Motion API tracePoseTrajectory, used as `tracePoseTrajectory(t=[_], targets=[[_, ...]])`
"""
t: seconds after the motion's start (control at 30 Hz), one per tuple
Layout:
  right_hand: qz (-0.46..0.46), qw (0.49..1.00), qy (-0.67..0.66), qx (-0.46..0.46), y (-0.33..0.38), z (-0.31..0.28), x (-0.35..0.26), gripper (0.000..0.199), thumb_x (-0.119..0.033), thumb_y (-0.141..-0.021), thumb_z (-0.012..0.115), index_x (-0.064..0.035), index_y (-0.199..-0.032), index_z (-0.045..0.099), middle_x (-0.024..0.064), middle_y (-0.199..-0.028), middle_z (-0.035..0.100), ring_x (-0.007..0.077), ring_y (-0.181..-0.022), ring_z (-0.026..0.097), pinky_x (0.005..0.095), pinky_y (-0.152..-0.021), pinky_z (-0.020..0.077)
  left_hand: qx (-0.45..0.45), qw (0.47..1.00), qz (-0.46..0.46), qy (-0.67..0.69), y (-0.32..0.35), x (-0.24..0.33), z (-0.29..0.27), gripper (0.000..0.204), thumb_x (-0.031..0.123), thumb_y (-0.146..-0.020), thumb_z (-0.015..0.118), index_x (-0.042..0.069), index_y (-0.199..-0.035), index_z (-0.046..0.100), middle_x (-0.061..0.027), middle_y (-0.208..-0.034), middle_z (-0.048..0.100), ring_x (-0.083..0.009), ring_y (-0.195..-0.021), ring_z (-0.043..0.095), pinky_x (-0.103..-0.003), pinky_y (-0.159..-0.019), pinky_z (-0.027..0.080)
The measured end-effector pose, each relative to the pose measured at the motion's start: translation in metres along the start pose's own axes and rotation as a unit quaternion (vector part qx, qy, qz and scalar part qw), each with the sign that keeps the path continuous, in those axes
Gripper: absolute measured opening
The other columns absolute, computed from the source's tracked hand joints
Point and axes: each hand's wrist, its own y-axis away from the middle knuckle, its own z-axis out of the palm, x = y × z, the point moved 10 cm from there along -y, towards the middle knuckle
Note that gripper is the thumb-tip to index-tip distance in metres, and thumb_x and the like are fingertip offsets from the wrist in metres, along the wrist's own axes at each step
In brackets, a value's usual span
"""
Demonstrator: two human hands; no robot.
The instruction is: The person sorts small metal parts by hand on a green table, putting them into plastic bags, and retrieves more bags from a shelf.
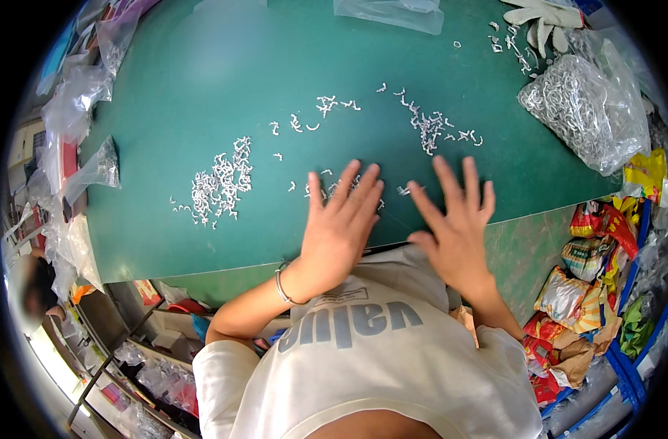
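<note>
My left hand (335,233), with a bangle on its wrist, lies palm down near the table's front edge, fingers stretched out. Its fingertips cover part of a small scatter of silvery curved metal pieces (330,184). To its right, my right hand (457,233) is held with fingers spread and nothing in its grasp. One or two metal bits (403,190) lie by its index finger. A larger heap of the same pieces (218,186) sits to the left, and a smaller cluster (429,132) lies beyond my right hand. Their exact kind is too small to make out.
The green table (275,234) has a clear bag of metal rings (579,110) at its right, below a white work glove (546,16). Plastic bags (74,110) line the left edge. Colourful packages (568,300) fill a blue-framed rack at right; shelves (158,351) stand lower left.
</note>
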Motion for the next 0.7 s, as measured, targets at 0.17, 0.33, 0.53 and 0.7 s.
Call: tracePoseTrajectory(t=[0.17,0.33,0.53,0.7], targets=[[0.087,0.994,0.055,0.042,-0.003,-0.013,0.021,0.077,-0.036,-0.069,0.078,-0.0161,-0.138,0.049,0.0178,-0.155,0.024,0.0463,-0.142,0.016,0.0697,-0.103,0.0133,0.014,1.0,-0.007,0.004,-0.002,-0.002,-0.011,0.054,0.003,-0.083,0.063,0.004,-0.135,0.05,-0.0132,-0.147,0.041,-0.0367,-0.137,0.036,-0.07,-0.106,0.016],[0.059,0.997,0.051,0.003,-0.005,-0.006,0.017,0.081,-0.034,-0.068,0.079,-0.0139,-0.14,0.047,0.0187,-0.155,0.023,0.0478,-0.142,0.014,0.0699,-0.103,0.0122,-0.052,0.995,0.088,-0.006,-0.005,0.025,0.018,0.055,0.01,-0.081,0.066,0.008,-0.134,0.051,-0.0094,-0.15,0.038,-0.0356,-0.137,0.035,-0.074,-0.102,0.021],[0.105,0.975,0.14,0.138,-0.016,-0.047,0.067,0.074,-0.029,-0.073,0.076,-0.0163,-0.14,0.048,0.0178,-0.154,0.023,0.0469,-0.141,0.015,0.0674,-0.106,0.0126,-0.032,0.999,0.018,-0.04,0.0,0.001,0.002,0.051,0.007,-0.081,0.066,0.001,-0.13,0.053,-0.0109,-0.146,0.043,-0.0335,-0.137,0.036,-0.075,-0.102,0.017],[0.066,0.995,0.072,0.026,-0.013,-0.015,0.032,0.073,-0.03,-0.074,0.076,-0.0162,-0.14,0.048,0.0179,-0.154,0.023,0.0465,-0.141,0.016,0.0686,-0.105,0.0147,-0.007,1.0,0.013,-0.009,-0.003,0.0,-0.007,0.047,0.004,-0.082,0.065,-0.001,-0.128,0.054,-0.0142,-0.145,0.044,-0.0335,-0.137,0.038,-0.072,-0.105,0.015]])
